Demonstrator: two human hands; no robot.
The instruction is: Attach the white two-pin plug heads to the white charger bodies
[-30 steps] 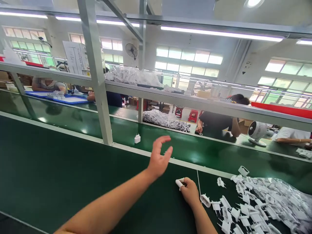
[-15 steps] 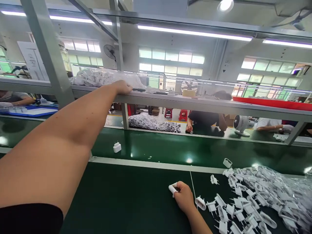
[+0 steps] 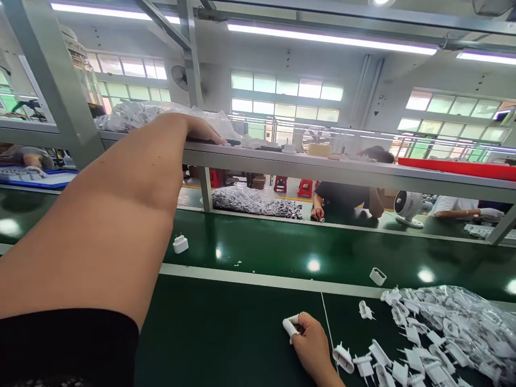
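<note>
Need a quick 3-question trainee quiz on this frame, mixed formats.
1. True or false: the left hand rests up on the metal shelf.
2. What does the right hand hold? A) a white plug part B) a screwdriver C) a cup
3. Fill in: the lone white charger lies on the green ____.
Key: 1 true; 2 A; 3 belt.

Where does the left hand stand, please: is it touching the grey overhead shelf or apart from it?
Touching. The head view shows the left hand laid palm down on the shelf, fingers over a dark flat object, no gap visible.
</note>
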